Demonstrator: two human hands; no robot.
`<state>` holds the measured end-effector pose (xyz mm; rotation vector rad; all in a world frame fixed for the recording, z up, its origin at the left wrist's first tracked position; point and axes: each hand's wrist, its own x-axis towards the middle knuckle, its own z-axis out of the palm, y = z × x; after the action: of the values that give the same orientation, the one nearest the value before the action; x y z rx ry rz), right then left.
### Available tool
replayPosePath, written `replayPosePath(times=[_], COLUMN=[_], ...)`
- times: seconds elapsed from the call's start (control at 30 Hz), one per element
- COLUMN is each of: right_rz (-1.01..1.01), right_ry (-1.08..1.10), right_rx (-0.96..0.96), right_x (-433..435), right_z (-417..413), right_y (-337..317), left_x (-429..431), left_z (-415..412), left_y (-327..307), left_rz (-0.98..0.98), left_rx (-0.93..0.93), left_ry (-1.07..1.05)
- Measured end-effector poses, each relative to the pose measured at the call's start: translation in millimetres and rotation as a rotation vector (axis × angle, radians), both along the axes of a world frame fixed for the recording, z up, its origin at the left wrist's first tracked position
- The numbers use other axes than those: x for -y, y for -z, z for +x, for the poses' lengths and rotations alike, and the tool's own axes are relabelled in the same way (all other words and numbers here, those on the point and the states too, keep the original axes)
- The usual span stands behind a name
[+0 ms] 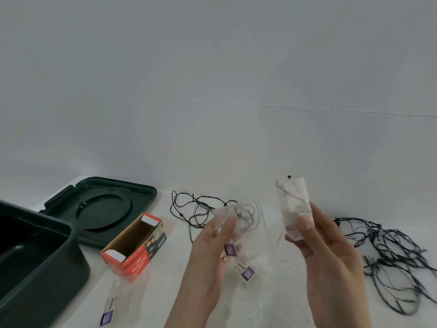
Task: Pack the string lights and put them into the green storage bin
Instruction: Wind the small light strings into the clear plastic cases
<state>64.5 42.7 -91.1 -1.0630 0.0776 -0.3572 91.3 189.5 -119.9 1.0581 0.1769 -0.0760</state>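
Loosely tangled black string lights, right fingers pinching clear wrapped pack, left fingers pinching crumpled clear bag.

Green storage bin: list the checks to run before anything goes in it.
1. Access to green storage bin, lid off beside it: ok.
2. Grip of right hand on clear pack: ok.
3. Hold of left hand on plastic bag: ok.
4. Coiling of black string lights: not ok, loose on table.
5. Opening of red box: ok.
6. Switch on clear pack off: cannot tell.
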Motion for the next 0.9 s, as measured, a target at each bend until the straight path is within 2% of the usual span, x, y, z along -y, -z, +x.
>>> replayPosePath(times=[0.1, 0.2, 0.4, 0.7, 0.9], right_rz=[-0.175, -0.336, -0.385, -0.645, -0.719], right_ry=[-0.071, -0.079, 0.122, 0.113, 0.14], right_rx=[0.055, 0.037, 0.017, 0.006, 0.014], right_x=[-11.1, -19.5, -19.0, -16.9, -16.0], right_z=[-11.4, -16.7, -14.1, -5.9, -2.1], right_y=[-5.7, -3.9, 1.8, 9.0, 17.0], left_x=[5.5, 11.0, 13.4, 12.8, 19.8], left_z=[-3.6, -9.3, -15.0, -12.0, -9.8], left_y=[-6.0, -14.8, -17.1, -13.3, -10.4], left_rz=[0.018, -0.028, -0.031, -0.014, 0.093], left_rx=[-0.012, 0.066, 0.171, 0.193, 0.186], left_ry=[-0.091, -0.084, -0.037, 0.029, -0.05])
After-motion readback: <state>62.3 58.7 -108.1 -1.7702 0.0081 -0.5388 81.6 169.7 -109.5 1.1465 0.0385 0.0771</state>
